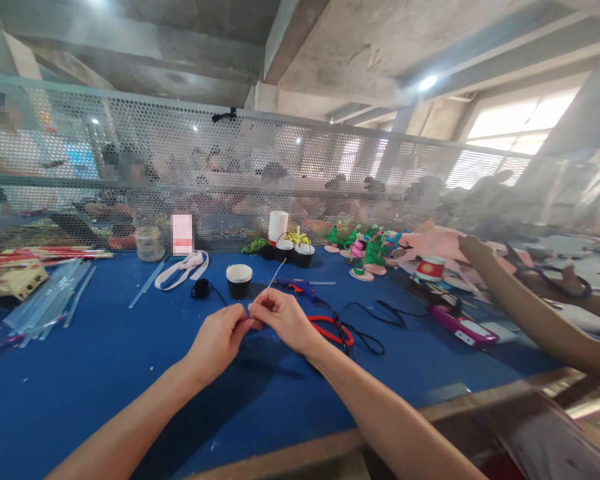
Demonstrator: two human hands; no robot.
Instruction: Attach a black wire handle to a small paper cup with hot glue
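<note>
My left hand and my right hand meet above the blue table, fingertips pinched together on a thin white wire that sticks up and away from them. A small black cup with a white rim stands just beyond my hands. A blue glue gun and red-handled pliers lie right of my right hand, with a black cord looping past them.
Clear glue sticks lie at left, with a glass jar and white ribbon behind. More black cups and green and pink craft pieces sit at the back. Another person's arm reaches in at right near a pink phone. A mesh screen backs the table.
</note>
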